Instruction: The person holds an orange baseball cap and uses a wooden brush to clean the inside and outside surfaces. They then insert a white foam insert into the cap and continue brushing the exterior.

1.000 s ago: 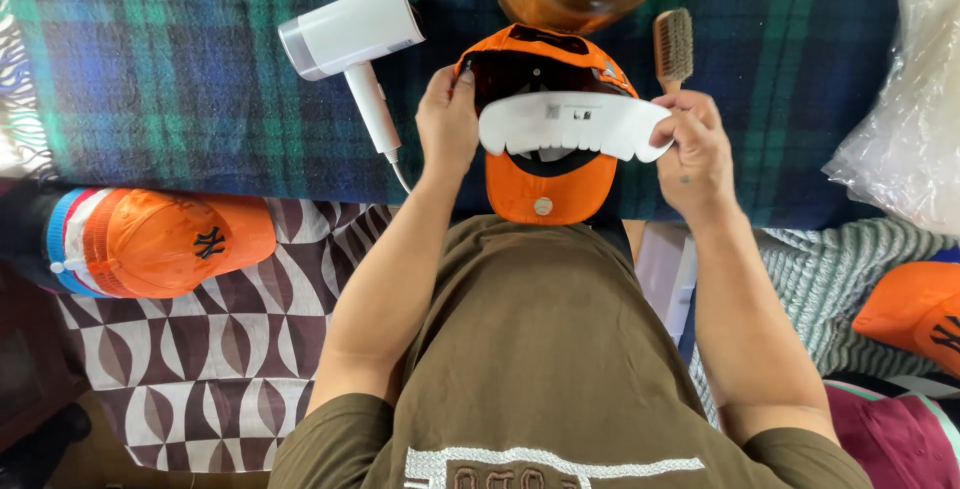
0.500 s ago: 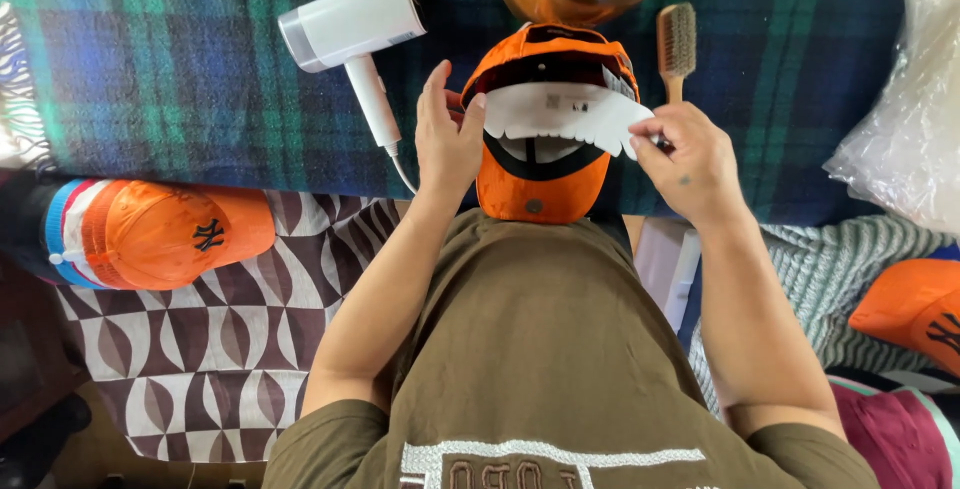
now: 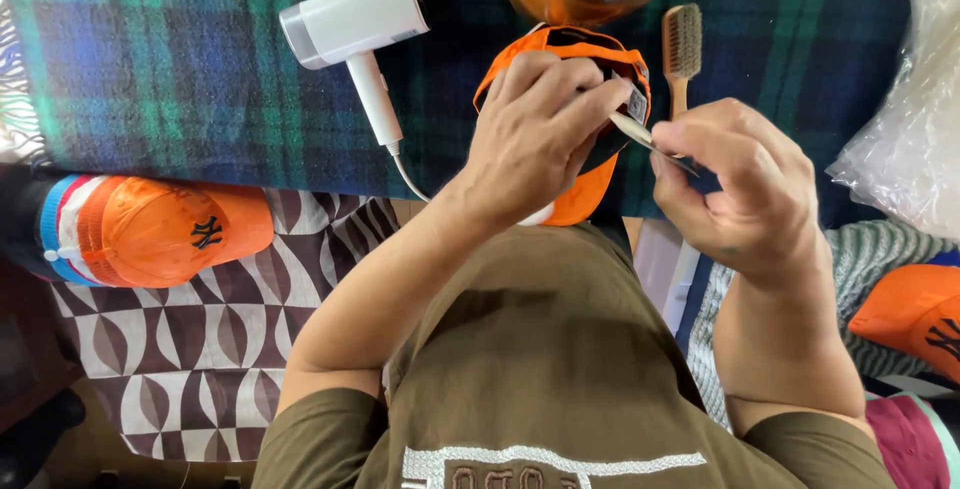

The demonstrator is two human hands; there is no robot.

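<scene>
Orange cap [image 3: 590, 184] gripped by left hand [image 3: 535, 134]; right hand [image 3: 735, 184] pinches one strip [image 3: 640, 134]; three caps visible.

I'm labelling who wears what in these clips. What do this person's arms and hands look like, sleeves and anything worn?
Both the left hand and right hand are bare, with no gloves, rings or watch visible. Forearms are uncovered. Short olive-brown T-shirt sleeves end above the elbows.

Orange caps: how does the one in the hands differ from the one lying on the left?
The held cap is gripped by the left hand, inside turned up; the left cap lies untouched, crown up. The held cap is over the plaid blanket; the left cap rests on the patterned cloth. Both are orange.
</scene>
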